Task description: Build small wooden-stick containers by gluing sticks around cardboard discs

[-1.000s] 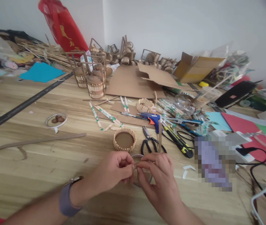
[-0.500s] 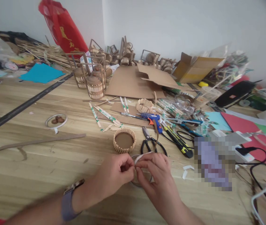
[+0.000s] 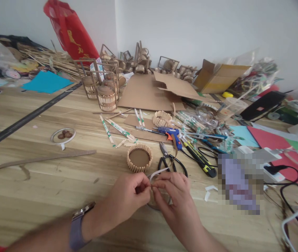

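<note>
My left hand (image 3: 129, 196) and my right hand (image 3: 173, 199) meet low in the middle of the wooden table (image 3: 33, 189), both pinched on a thin cardboard strip (image 3: 174, 154) with a white backing. The strip loops up from my fingertips and its brown end rises over the black scissors (image 3: 168, 161). A round piece lies under my right fingers, mostly hidden. A small round basket of wooden sticks (image 3: 139, 158) stands just beyond my hands. A watch is on my left wrist.
A blue glue gun (image 3: 171, 133), yellow-black cutter (image 3: 200, 159) and wrapped sticks lie right of centre. Finished stick baskets (image 3: 106, 96), flat cardboard (image 3: 149, 91) and a red bag (image 3: 71, 31) stand behind. A tape ring (image 3: 63, 135), long cardboard strip (image 3: 46, 158) and black ruler (image 3: 28, 117) lie left. Cables trail at right.
The strip's free end has swung from upright to bent over towards my hands, with its white backing now showing. My hands have stayed together in nearly the same spot.
</note>
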`<control>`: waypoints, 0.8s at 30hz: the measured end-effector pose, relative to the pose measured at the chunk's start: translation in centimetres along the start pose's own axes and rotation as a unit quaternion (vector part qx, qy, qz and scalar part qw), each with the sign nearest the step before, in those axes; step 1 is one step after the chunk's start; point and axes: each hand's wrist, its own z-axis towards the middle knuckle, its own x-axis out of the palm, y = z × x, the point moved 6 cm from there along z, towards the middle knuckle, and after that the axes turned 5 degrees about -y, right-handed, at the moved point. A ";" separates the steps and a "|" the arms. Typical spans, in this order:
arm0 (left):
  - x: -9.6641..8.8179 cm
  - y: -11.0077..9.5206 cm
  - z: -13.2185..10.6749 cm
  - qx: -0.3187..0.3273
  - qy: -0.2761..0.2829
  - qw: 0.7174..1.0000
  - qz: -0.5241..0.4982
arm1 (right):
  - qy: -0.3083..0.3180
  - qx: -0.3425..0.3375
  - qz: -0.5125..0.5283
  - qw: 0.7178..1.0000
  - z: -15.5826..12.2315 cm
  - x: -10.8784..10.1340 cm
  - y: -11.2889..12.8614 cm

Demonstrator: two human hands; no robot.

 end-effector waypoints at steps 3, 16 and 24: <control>0.0 -0.1 0.0 0.001 0.001 1.000 0.010 | 0.017 0.010 0.008 1.000 -0.1 0.2 -0.2; 0.1 -0.3 -0.1 0.012 -0.002 1.000 0.024 | 0.004 0.003 0.008 1.000 -0.3 0.2 -0.3; 0.3 0.0 -0.1 0.010 0.021 0.999 -0.024 | 0.012 0.030 0.043 0.999 0.2 0.0 -0.4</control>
